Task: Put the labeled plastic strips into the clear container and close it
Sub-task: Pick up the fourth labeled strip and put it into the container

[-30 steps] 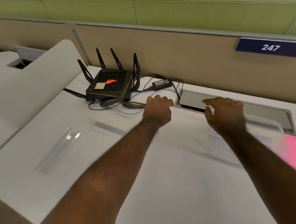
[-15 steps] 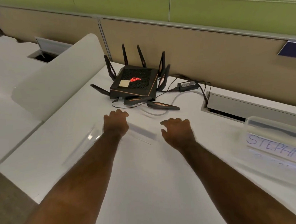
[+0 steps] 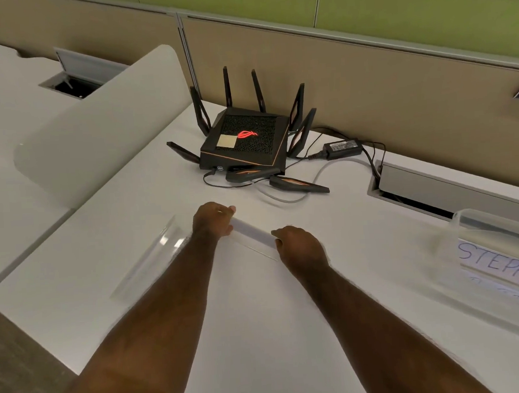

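Observation:
A clear plastic strip [image 3: 251, 229] lies on the white desk between my two hands. My left hand [image 3: 212, 219] is curled on its far left end, and my right hand [image 3: 299, 244] is curled on its near right end. A second clear strip [image 3: 151, 259] lies flat to the left of my left forearm, untouched. The clear container [image 3: 497, 236] stands at the right edge; a strip with handwritten blue lettering [image 3: 499, 259] shows through its wall. No lid can be seen.
A black router [image 3: 244, 144] with antennas sits behind the hands, with cables and a power brick [image 3: 341, 145] beside it. An open cable hatch [image 3: 410, 196] lies at the back right. A white rounded divider [image 3: 96, 127] rises on the left.
Both hands moved left from the cable hatch and container, then closed on the two ends of the middle strip. The view swung left with them.

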Demonstrator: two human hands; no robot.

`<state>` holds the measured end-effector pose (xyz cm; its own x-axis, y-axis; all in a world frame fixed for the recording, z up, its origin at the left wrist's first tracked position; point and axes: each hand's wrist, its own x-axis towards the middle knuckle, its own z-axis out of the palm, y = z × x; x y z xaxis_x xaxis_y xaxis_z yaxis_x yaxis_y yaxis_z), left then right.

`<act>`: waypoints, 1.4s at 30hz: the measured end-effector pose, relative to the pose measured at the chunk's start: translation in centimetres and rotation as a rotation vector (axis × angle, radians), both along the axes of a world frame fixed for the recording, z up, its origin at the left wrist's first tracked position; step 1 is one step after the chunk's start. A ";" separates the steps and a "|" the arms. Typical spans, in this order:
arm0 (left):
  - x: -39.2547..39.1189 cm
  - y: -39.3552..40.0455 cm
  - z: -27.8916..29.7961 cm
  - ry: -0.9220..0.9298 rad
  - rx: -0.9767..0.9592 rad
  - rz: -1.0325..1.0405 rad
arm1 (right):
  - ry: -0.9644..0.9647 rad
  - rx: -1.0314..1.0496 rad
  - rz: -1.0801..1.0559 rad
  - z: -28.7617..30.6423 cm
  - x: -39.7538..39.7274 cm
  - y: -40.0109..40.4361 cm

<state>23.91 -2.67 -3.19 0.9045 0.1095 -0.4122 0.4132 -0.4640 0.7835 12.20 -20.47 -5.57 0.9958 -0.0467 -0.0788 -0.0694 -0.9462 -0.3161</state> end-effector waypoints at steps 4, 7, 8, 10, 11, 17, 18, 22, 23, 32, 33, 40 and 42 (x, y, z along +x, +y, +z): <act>-0.1 0.0 -0.3 0.030 -0.197 0.203 | -0.127 -0.022 0.053 0.9 -1.3 0.1; -0.4 0.2 -0.3 0.060 -0.316 0.275 | -0.122 0.024 0.072 1.6 -1.8 -0.1; -0.6 0.3 -0.2 0.074 -0.350 0.285 | -0.109 0.041 0.062 1.8 -1.9 -0.3; -1.1 0.3 -0.2 0.091 -0.434 0.306 | -0.094 0.080 0.024 2.0 -2.0 -0.6; -1.4 0.3 -0.1 0.091 -0.484 0.322 | -0.087 0.110 -0.010 2.1 -2.0 -0.8; -3.4 0.1 -0.1 0.088 -0.811 0.336 | 0.198 0.573 -0.251 2.9 -1.5 -2.0; -3.5 0.0 0.0 0.085 -0.853 0.338 | 0.233 0.674 -0.275 3.1 -1.5 -2.2; -3.5 -0.6 0.7 0.100 -0.884 0.286 | 0.257 0.944 -0.332 4.2 -2.2 -3.6; -3.3 -0.7 0.9 0.110 -0.865 0.249 | 0.246 0.926 -0.323 4.5 -2.3 -4.1; -2.7 -2.8 3.1 0.153 -0.413 -0.316 | 0.092 0.666 -0.336 8.0 -3.9 -11.1; -2.8 -3.3 3.4 0.149 -0.392 -0.374 | 0.077 0.648 -0.338 8.5 -4.3 -12.1; -4.4 -11.5 6.5 -0.032 -0.116 -0.735 | -0.017 0.556 -0.382 11.5 -9.1 -20.1; -5.1 -14.6 7.6 -0.122 -0.012 -0.825 | -0.021 0.557 -0.409 12.3 -10.8 -22.6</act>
